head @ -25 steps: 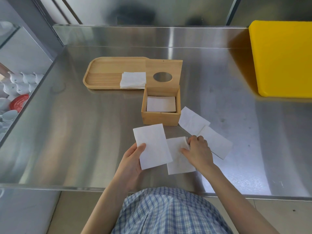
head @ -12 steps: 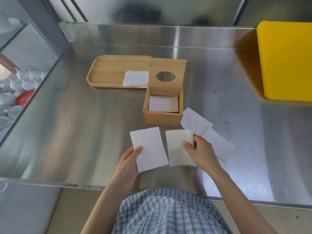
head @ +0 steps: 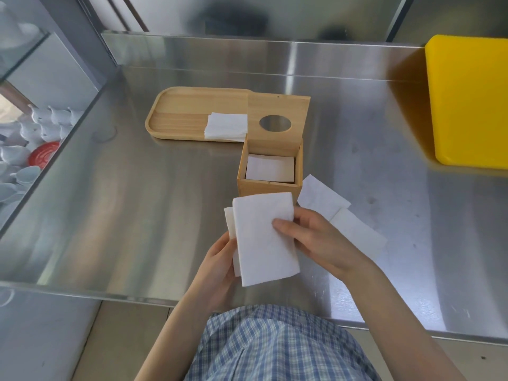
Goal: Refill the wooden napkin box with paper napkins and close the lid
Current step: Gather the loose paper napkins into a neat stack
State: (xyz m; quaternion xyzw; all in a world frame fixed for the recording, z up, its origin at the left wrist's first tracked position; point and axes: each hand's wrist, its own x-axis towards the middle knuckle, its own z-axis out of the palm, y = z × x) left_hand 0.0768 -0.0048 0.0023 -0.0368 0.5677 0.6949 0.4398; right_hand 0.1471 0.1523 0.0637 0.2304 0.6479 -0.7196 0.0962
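Note:
The wooden napkin box stands open mid-counter with white napkins inside. Its lid, with an oval hole, leans back behind it. Just in front of the box I hold two white napkins, one laid over the other. My left hand supports them from below and the left. My right hand pinches the top one at its right edge. Two more loose napkins lie on the counter to the right of the box.
A wooden tray with a small napkin stack sits behind and left of the box. A yellow board lies at the far right. White cups and a red dish sit below the counter's left edge.
My right hand lifted its napkin off the counter and laid it over the one in my left hand. Both hands came together in front of the box.

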